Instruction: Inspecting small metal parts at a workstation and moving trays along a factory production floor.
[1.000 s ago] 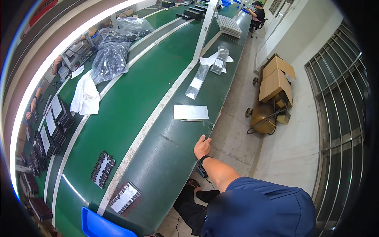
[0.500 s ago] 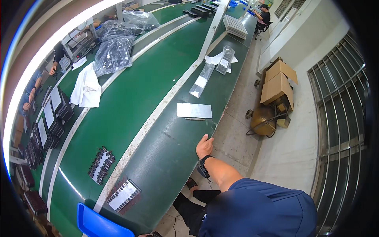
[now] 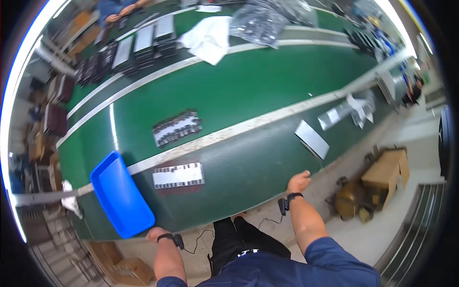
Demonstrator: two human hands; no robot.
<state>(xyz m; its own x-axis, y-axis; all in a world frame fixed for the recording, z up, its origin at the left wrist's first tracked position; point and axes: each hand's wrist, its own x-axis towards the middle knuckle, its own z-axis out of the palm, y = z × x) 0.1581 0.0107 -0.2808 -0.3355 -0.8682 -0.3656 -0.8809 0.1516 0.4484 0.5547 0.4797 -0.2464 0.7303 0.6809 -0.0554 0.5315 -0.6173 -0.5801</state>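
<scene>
Nearest us: our left hand [image 3: 155, 234] is at the bench edge by the near corner of the blue tray [image 3: 119, 196]; fingers mostly hidden, so we can't tell if it's gripping tray or bench, or just touching. Our right hand [image 3: 299, 182] is well apart from it at the same edge, thumb out, nothing visible in it; finger curl is hidden, so can't call that grip either. Dark wrist devices [image 3: 284, 205] on both wrists. Tray sits at the bench's left end, its far end reaching over the pale rail [image 3: 239, 128]. Looks like moulded plastic: we'd expect light, fairly stiff, a bit slick. Best hold is the raised rim, one hand per long side; one corner alone would let it swing. Right of the tray, a pale block with dark teeth [image 3: 179, 176] lies flat on the bench; we'd treat the teeth as fragile and take it by the plain short ends. Pale flat plate [image 3: 313, 139] lies beyond the right hand, apart from it; likely rigid and smooth, pinch by opposite edges. Clear plastic sleeves [image 3: 334, 115] past that, probably limp and slippery. Across the rail, a second toothed block [image 3: 178, 128] on the green belt [image 3: 248, 88]. Farther: white cloth [image 3: 208, 39], stacked dark trays [image 3: 143, 43], a co-worker's hands [image 3: 112, 18].
</scene>
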